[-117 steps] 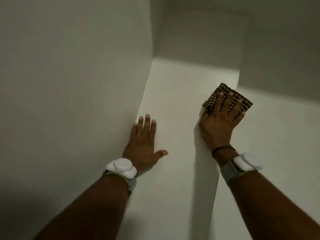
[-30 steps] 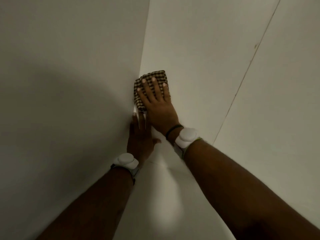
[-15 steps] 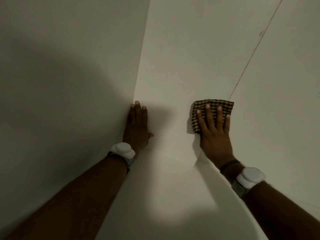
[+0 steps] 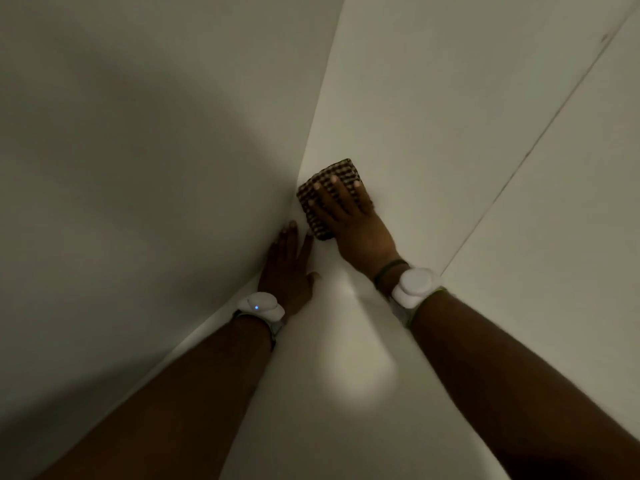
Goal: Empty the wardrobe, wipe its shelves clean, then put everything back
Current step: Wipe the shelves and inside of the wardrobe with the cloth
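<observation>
Pressing checked cloth (image 4: 341, 169) flat against white wardrobe panel (image 4: 433, 98), tight in the corner, with right hand (image 4: 349, 220), fingers straight and spread. Resting left hand (image 4: 287, 268) flat just below, fingers straight, beside side wall (image 4: 138, 150).

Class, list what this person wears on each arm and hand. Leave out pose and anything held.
No sleeves or gloves show. Behind the left hand sits a white rounded wrist device on a grey strap edged yellow-green, showing a small blue light. Behind the right hand is a matching white device, plus a thin dark band.
</observation>
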`<state>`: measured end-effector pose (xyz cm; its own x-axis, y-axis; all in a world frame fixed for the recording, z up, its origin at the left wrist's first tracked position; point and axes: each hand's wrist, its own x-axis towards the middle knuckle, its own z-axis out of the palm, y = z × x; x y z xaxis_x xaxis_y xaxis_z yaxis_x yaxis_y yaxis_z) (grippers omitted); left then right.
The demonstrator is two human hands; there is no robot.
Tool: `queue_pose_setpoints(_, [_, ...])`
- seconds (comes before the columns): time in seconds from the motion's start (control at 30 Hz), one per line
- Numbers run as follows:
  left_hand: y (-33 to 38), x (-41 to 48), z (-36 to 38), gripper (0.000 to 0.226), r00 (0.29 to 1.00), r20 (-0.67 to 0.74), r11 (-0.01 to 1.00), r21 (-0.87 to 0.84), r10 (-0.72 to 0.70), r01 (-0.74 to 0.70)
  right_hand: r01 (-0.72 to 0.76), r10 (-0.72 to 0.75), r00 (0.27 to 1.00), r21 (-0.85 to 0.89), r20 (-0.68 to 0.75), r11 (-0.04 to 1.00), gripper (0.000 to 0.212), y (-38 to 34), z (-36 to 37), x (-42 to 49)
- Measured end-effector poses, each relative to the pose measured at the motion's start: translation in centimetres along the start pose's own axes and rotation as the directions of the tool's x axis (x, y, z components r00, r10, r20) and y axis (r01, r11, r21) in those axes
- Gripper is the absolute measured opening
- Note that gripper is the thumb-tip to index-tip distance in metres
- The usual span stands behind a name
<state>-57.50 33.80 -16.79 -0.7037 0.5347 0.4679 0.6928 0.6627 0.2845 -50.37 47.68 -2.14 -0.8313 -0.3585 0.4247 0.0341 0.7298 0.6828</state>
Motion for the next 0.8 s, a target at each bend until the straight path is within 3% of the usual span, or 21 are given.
queue_pose_setpoints(0.13, [0.2, -1.0, 0.2, 0.087, 0.999, 0.015, 0.997, -0.055, -0.049, 0.05, -0.042, 0.047, 0.997, -0.091, 0.061, 0.995, 0.077, 3.9, -2.1, -9.0])
queue_pose_setpoints(0.33, [0.5, -1.8, -0.2, 0.087, 0.982, 0.175, 0.992, -0.095, -0.069, 0.087, -0.09, 0.115, 0.983, -0.176, 0.14, 0.98, 0.084, 5.0, -1.9, -18.0])
queue_pose_setpoints(0.43, [0.6, -1.7, 0.0, 0.087, 0.978, 0.2, 0.993, -0.096, -0.055, 0.076, -0.113, 0.127, 0.987, -0.139, 0.103, 0.984, 0.075, 2.8, -0.6, -15.6])
queue_pose_setpoints(0.6, [0.2, -1.6, 0.2, 0.082, 0.987, 0.157, 0.997, -0.06, -0.029, 0.039, 0.063, -0.063, 0.995, -0.001, 0.074, 0.998, 0.077, -2.2, 2.1, -6.2])
queue_pose_setpoints(0.8, [0.3, -2.0, -0.5, 0.024, 0.982, -0.097, 0.965, -0.221, -0.165, 0.14, 0.184, -0.176, 0.971, -0.031, 0.162, 0.983, 0.069, -5.4, 3.2, -0.2])
